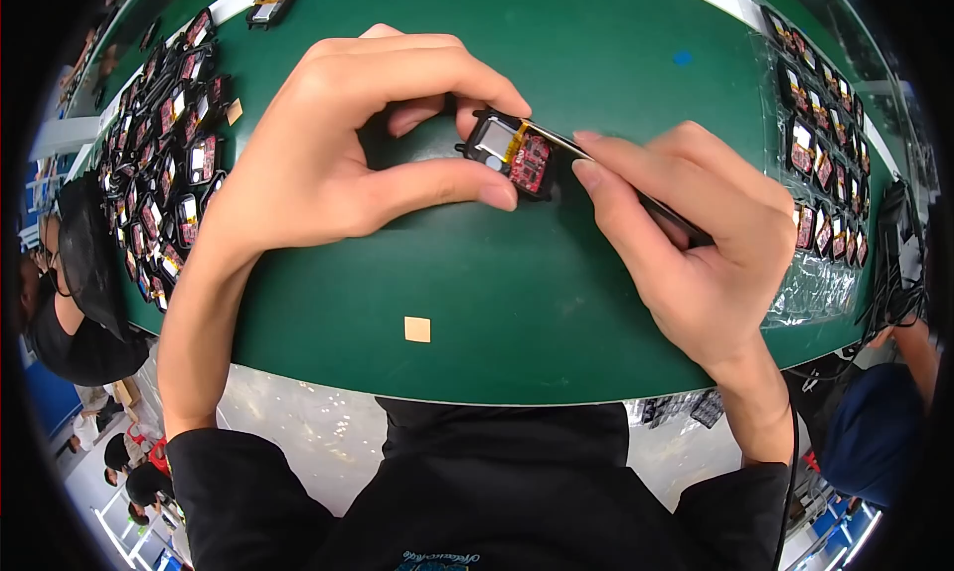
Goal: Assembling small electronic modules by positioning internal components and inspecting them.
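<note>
My left hand [328,144] pinches a small black electronic module [512,154] between thumb and index finger, just above the green table [517,313]. The module shows a red circuit board, a silver cell and a yellow strip. My right hand [696,243] grips a thin dark tool [668,213] like a pen, and its tip rests on the module's right edge. Both hands meet at the middle of the table.
Many similar modules [164,183] lie in a heap at the table's left. A clear plastic tray [825,163] with rows of modules sits at the right. A small tan square [417,329] lies near the front edge. One module [273,0] sits at the far back. Other people stand at both sides.
</note>
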Demonstrator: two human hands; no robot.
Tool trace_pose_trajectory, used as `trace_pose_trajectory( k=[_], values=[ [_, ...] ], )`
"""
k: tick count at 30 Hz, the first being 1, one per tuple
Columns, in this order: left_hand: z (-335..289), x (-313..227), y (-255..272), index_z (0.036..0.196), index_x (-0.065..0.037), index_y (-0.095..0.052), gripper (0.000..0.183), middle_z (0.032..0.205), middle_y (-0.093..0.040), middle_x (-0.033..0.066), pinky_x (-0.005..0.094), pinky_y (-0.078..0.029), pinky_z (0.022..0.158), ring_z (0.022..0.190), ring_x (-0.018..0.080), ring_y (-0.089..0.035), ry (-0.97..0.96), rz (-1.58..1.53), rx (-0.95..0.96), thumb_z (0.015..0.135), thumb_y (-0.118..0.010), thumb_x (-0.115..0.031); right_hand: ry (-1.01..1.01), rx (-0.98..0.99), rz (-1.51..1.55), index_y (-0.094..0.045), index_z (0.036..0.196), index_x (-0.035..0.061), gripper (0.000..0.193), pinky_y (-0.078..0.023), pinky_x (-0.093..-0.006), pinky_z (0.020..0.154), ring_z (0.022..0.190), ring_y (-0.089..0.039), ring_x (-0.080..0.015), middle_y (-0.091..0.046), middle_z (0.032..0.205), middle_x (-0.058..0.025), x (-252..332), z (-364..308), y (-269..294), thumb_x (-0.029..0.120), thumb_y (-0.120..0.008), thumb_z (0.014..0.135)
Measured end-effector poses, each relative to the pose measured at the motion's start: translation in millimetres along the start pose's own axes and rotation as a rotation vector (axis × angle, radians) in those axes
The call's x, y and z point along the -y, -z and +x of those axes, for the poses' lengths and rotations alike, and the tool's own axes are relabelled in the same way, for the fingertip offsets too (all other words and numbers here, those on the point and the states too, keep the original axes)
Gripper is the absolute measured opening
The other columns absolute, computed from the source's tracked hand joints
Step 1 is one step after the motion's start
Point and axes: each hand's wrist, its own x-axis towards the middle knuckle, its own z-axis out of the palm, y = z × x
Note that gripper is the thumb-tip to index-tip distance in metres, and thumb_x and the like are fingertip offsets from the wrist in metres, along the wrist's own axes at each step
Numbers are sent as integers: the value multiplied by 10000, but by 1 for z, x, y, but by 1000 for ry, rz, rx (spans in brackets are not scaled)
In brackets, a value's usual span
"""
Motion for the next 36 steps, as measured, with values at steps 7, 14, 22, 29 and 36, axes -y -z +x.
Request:
trace_pose_trajectory(
  k=[7, 14, 22, 29, 36],
  values=[
    [0, 10, 8, 1213, -13, -834, 648, 995, -789, 57, 323, -416, 786, 735, 152, -506, -24, -132, 100, 697, -1003, -368, -200, 89, 201, -879, 1094, -5, 186, -282, -245, 539, 587, -462, -23, -654, 737, 3, 4, 3, 9, -38, -853, 912],
    [1, 9, 9, 1201, -12, -840, 641, 1011, -801, 66, 319, -411, 771, 784, 165, -576, -45, -77, 124, 712, -994, -398, -181, 103, 181, -878, 1059, -11, 164, -274, -250, 528, 580, -462, -25, -651, 726, 4, 2, 2, 9, -39, -856, 899],
    [1, 2, 8, 1170, -10, -839, 599, 1002, -798, 66, 324, -413, 778, 815, 170, -614, -38, -39, 131, 725, -993, -379, -116, 103, 154, -880, 1049, -7, 179, -282, -251, 519, 569, -466, -36, -654, 715, -3, 0, 2, 5, -56, -853, 879],
    [4, 2, 6, 1140, 11, -834, 537, 988, -798, 76, 358, -449, 898, 884, 220, -698, -89, -18, 133, 744, -991, -317, -91, 82, 152, -878, 1050, -11, 197, -310, -251, 519, 566, -494, -45, -661, 707, -15, -2, -1, 6, -68, -854, 863],
    [2, 2, 6, 1181, -24, -835, 529, 938, -763, 48, 322, -415, 838, 815, 176, -623, -93, -49, 119, 729, -1001, -242, -98, 93, 141, -868, 1061, -35, 167, -339, -237, 535, 588, -532, -42, -683, 733, -21, 0, -1, 11, -62, -840, 899]
  ],
)
